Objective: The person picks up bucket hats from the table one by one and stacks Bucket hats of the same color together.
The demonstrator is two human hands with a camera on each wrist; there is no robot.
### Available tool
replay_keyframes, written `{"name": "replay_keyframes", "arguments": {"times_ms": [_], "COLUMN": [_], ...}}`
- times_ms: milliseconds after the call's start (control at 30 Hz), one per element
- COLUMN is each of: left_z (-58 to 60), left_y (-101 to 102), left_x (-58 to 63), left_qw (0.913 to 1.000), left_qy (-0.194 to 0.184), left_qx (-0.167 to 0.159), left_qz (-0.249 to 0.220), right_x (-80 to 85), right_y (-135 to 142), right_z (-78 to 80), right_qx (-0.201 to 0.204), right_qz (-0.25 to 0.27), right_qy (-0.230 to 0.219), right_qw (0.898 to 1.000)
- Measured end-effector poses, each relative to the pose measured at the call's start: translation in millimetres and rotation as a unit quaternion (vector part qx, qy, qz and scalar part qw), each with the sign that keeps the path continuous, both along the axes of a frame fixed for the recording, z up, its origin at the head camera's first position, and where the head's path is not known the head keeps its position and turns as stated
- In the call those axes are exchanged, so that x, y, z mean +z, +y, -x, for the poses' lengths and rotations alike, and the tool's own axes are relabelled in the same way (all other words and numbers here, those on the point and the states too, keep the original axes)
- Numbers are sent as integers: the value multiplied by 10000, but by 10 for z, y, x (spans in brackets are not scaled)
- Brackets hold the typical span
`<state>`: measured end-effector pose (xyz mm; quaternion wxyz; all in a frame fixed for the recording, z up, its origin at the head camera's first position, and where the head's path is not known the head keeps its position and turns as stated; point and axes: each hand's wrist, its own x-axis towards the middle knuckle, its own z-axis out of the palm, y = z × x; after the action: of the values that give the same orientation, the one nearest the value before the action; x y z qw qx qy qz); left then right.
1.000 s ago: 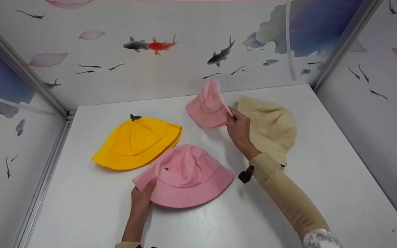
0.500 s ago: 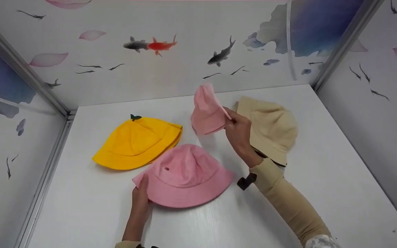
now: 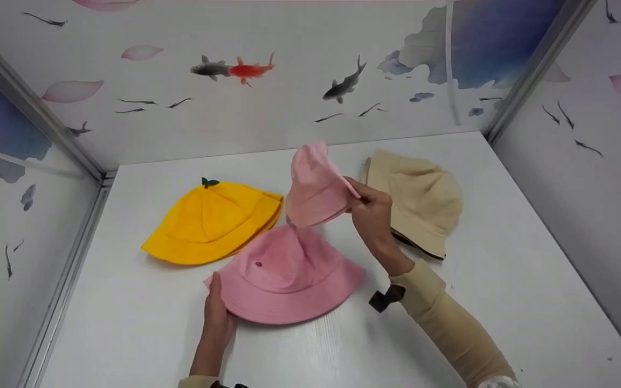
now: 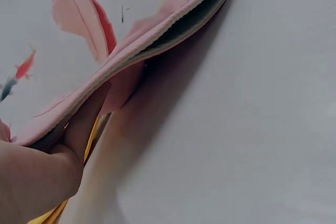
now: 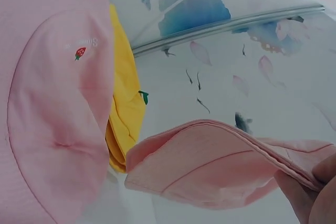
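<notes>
My left hand (image 3: 218, 312) grips the left brim of a pink bucket hat (image 3: 289, 275), thumb on top and fingers beneath. A small strawberry mark and faint lettering show on this hat in the right wrist view. My right hand (image 3: 371, 215) pinches the brim of a smaller, lighter pink hat (image 3: 313, 188), raised just behind the larger one's crown. In the right wrist view that brim lies folded between thumb and fingers (image 5: 296, 195). Seen from the left wrist, the larger hat's brim (image 4: 126, 51) is lifted off the table, its grey-green underside partly showing.
A yellow hat (image 3: 211, 223) with a green leaf on top lies to the left, partly behind the pink one. To the right, a beige bucket hat (image 3: 423, 202) lies behind my right wrist. Printed walls (image 3: 289, 118) enclose the white table (image 3: 127, 323) at back and sides.
The smaller pink hat has come down and nearer, toward the larger hat's crown, with my right hand. My left thumb has shifted left toward the brim's edge.
</notes>
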<state>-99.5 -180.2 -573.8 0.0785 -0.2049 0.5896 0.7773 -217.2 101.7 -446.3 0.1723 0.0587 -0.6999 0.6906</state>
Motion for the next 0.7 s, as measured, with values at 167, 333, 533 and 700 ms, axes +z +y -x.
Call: {"name": "replay_keyframes", "arguments": {"times_ms": [167,333,533,700], "left_z": [19,28,7,-9], "left_y": [-11,-20,-39,-50], "left_x": [-12,-23,-16,-17], "left_qw": [9999,9994,9979,9973], "left_qy": [-70,-124,58,169], "left_qx": [53,136,248,322], "left_qz": [-112,-277,-587,-643], "right_x": [57,128,179,194], "right_y": [-51,-110,-190,-259], "right_z": [-100,-207,-305,-377], "right_qx": [320,783,1459,1865], "right_qz": [469,747,853,874], "right_qy": [-286,-532,-848,-939], "right_qw": [9980,9927,9820,9740]}}
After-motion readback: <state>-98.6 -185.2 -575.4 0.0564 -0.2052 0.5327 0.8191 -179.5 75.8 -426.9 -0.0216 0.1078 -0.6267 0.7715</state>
